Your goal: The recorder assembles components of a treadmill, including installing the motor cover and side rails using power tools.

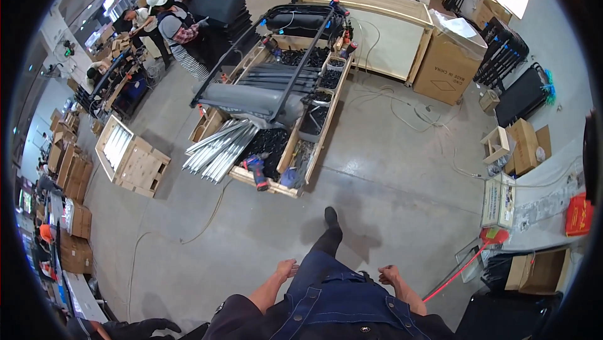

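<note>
My left hand [287, 269] hangs beside my left thigh, its fingers loosely bent and slightly apart, holding nothing that I can see. On the other side, my right hand [389, 274] is loosely curled by my hip, with nothing visible in it. Neither hand touches any object. Ahead stands a wooden worktable [321, 145] with compartments of small black parts. On its near end lie a bundle of silver metal tubes [223, 147] and a blue and red power drill [256, 170]. A black tubular frame [289, 94] rests across it above grey padding.
A wooden crate [141, 167] stands left of the worktable. Cables [221, 199] trail over the floor. Behind are a large wooden bin [389, 48] and a cardboard box [447, 64]. A person in a white hat [179, 29] works by stacked black panels [220, 4]. A red pole [455, 272] leans at right.
</note>
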Tool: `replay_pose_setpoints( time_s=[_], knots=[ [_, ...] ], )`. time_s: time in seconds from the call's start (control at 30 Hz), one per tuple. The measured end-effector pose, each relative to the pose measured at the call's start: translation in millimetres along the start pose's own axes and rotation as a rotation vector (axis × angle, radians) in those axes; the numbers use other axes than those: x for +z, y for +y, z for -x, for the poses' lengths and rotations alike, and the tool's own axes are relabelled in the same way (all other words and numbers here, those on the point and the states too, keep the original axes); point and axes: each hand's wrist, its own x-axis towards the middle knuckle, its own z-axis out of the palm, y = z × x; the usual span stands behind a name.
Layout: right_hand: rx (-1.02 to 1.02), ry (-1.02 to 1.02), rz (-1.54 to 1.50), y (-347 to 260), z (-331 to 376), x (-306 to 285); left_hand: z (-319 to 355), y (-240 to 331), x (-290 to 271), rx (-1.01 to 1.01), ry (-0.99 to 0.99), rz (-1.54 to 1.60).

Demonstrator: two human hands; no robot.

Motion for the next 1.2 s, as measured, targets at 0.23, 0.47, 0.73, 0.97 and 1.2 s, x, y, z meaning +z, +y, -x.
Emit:
replay_pose_setpoints(
  time_s=[0.23, 0.47, 0.73, 0.97, 1.2],
  knots=[
    [-0.288, -0.088, 0.258, -233.6, -101.9, -8.4, -130.9, 92.8, 53.1, 0.649, -0.212, -0.725],
    [-0.500, -0.206, 0.487, -584.4, -172.1, 15.1, -127.3, 292.5, 128.0, 0.618, 0.031, -0.420],
    [-1.130, -0.014, 0.759, -935.5, -240.7, 160.5, -112.7, 276.2, 138.7, 0.311, 0.239, 0.335],
    [-1.210, -0.038, 1.070, -1083.4, -360.2, 263.8, -75.8, 381.7, 261.9, 0.536, 0.475, 0.001],
    [-1.041, -0.411, 1.023, -1099.8, -349.9, 303.2, -1.2, 398.8, 392.9, 0.233, 0.620, -0.366]
  ],
)
